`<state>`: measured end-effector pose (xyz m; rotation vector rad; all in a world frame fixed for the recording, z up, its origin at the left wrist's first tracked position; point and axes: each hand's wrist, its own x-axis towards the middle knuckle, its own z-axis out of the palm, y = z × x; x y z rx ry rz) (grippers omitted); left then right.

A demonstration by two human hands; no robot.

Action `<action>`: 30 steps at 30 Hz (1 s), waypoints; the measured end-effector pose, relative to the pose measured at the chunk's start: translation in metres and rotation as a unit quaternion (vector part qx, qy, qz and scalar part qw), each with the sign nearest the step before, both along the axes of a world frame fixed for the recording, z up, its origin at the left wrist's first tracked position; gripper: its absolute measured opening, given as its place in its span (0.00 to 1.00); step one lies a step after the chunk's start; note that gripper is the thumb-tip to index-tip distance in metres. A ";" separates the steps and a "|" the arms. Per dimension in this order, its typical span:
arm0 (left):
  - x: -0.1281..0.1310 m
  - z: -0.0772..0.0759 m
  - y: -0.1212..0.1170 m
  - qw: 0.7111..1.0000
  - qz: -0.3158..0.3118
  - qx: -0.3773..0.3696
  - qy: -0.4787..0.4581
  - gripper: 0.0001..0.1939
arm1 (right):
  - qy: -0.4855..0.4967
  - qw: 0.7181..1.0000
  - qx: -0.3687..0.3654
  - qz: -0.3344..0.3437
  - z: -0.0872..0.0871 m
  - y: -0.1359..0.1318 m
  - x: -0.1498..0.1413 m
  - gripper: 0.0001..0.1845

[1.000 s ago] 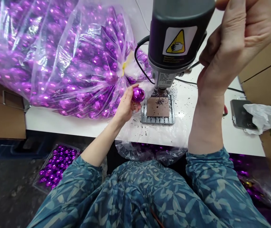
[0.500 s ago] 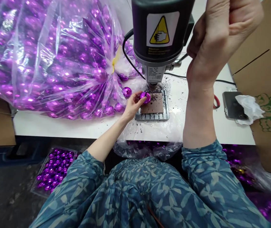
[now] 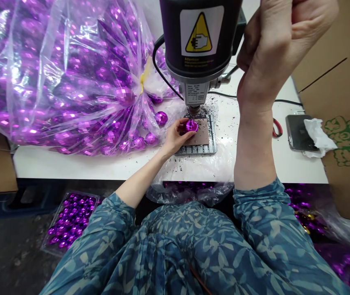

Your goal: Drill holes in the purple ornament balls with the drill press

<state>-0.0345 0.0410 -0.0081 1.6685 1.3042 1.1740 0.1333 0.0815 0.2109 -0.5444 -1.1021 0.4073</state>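
My left hand pinches a shiny purple faceted ball and holds it on the brown plate of a small drill press, right under the spindle. The press's dark grey head with a yellow warning sticker fills the top centre. My right hand is raised beside the head with its fingers curled closed; what it grips is hidden behind the hand.
A big clear bag of purple balls lies on the white table at the left. Loose balls lie near the press. A phone with crumpled tissue and a cardboard box sit right. A tray of balls rests on the floor.
My left hand carried the purple ball rightward from beside the press onto the plate under the spindle. My right hand stayed raised by the press head.
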 end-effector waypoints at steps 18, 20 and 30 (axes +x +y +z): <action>0.025 -0.019 -0.008 0.998 0.032 0.061 -0.012 0.30 | -0.003 0.999 0.031 -0.005 -0.016 -0.024 0.001 0.13; 0.025 -0.016 -0.009 0.998 0.034 0.053 -0.015 0.30 | 0.002 0.999 0.044 -0.006 -0.020 -0.033 -0.002 0.15; 0.025 -0.012 -0.011 0.999 0.036 0.034 -0.012 0.29 | 0.012 0.994 0.064 -0.088 -0.044 -0.048 -0.007 0.16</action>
